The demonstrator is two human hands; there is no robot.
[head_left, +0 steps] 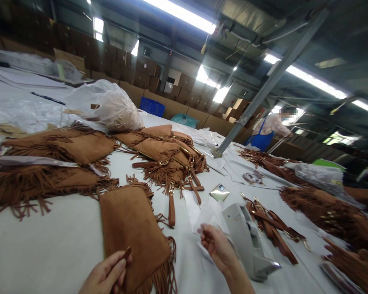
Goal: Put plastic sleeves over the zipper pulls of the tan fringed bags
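Observation:
A brown suede pouch [131, 224] with fringe along its side lies on the white-covered table. Over its lower part, my left hand [108, 271] pinches a small brown leather tab [127, 253]; whether the tab is joined to the pouch is hidden. My right hand [217, 247] is raised to the right of the pouch, fingers curled together beside thin white sheets [213, 214]. What its fingertips hold, if anything, I cannot make out. Close to that hand stands a grey desktop device [243, 232] resembling a tape dispenser.
Fringed bags lie in a left pile [88, 149] and a middle pile [162, 153]. A phone [219, 192] and several leather straps [271, 226] are to the right. Another person's hand [352, 259] shows at lower right. A metal post [263, 90] rises from the table; a person in a blue apron [262, 136] stands beyond.

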